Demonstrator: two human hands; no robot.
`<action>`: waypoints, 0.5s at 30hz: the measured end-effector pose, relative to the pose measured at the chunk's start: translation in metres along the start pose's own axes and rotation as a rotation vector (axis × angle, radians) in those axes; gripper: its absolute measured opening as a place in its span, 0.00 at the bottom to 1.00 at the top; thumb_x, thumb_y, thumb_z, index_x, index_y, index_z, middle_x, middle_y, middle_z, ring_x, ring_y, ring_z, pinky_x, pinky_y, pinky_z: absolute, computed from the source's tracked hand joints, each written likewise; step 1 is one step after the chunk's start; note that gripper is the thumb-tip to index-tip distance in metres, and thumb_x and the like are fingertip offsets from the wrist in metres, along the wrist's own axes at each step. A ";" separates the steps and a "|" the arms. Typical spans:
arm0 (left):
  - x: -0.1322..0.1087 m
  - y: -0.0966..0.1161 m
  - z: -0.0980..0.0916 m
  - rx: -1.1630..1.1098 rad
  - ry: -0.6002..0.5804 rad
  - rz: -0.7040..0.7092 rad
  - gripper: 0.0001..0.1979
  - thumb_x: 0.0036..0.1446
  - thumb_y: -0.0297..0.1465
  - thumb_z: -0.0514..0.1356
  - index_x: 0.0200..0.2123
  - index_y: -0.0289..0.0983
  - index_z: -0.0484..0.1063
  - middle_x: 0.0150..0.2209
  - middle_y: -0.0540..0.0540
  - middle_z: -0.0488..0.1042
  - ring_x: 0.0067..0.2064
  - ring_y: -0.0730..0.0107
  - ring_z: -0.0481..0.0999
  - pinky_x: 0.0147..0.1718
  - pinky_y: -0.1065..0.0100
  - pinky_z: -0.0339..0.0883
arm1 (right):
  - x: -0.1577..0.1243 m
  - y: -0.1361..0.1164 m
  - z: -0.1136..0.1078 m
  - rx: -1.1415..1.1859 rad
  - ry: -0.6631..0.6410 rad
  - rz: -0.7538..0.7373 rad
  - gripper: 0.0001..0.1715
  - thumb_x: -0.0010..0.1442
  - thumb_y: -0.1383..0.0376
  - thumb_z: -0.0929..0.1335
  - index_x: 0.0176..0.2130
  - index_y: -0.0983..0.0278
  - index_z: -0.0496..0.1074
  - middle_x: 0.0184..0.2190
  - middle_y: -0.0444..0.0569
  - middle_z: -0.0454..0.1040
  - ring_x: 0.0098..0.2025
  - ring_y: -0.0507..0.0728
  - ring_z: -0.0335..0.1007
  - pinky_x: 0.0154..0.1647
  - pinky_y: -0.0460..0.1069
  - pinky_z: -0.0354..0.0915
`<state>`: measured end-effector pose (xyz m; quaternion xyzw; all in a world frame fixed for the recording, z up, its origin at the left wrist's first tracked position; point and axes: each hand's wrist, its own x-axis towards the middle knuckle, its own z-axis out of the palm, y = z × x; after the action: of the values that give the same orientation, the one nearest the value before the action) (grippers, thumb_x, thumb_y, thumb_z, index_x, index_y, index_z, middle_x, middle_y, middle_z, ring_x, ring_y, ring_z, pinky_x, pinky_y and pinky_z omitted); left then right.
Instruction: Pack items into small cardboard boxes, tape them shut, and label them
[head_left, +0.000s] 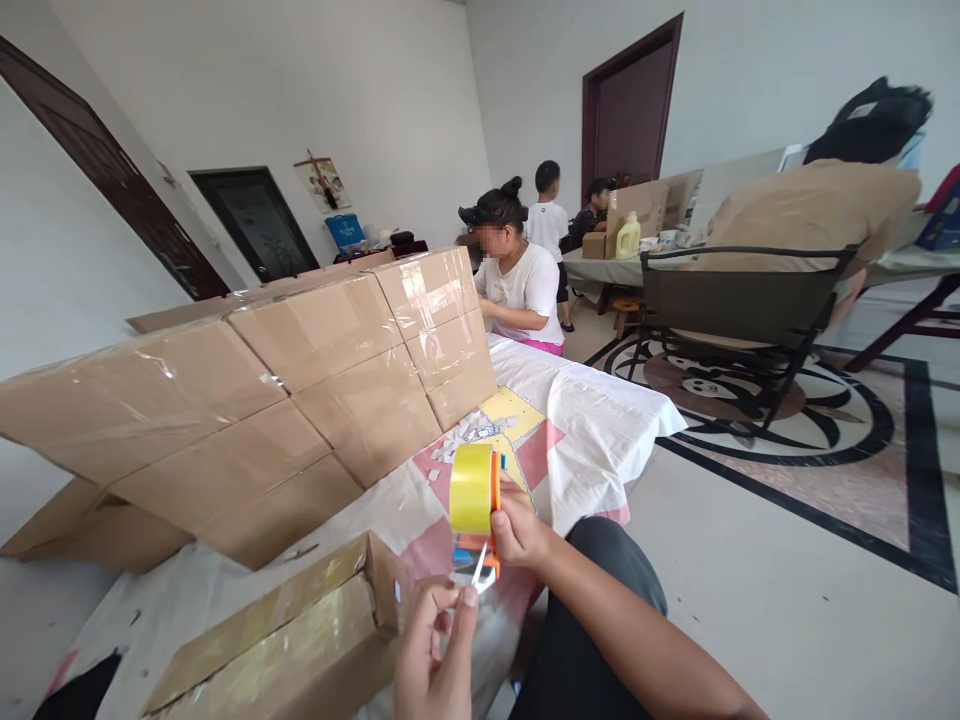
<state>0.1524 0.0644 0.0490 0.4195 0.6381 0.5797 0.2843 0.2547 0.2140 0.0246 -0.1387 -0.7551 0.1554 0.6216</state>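
My right hand grips an orange tape dispenser carrying a wide yellowish roll of tape. Just below the roll, my left hand has thumb and forefinger pinched on a thin white strip; whether it is part of the tape I cannot tell. The strip's upper end reaches the lower part of the dispenser. Beside my left hand lies a long taped cardboard box. Small pale scraps are scattered on the cloth-covered table beyond the roll.
A wall of taped cardboard boxes stands along the left of the table. Across from me sits a person in a white shirt. At right, another person sits in a dark chair. A yellow jug stands on the far table.
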 end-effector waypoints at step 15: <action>0.011 -0.017 -0.004 -0.146 -0.015 -0.216 0.33 0.31 0.59 0.73 0.31 0.38 0.75 0.19 0.51 0.74 0.14 0.73 0.65 0.14 0.70 0.61 | -0.019 -0.011 0.017 -0.072 0.269 0.174 0.21 0.75 0.61 0.56 0.35 0.59 0.70 0.25 0.46 0.69 0.25 0.56 0.64 0.31 0.52 0.67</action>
<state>0.1398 0.0722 0.0343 0.3311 0.6334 0.5873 0.3798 0.2413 0.1949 0.0092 -0.2453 -0.6554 0.1613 0.6959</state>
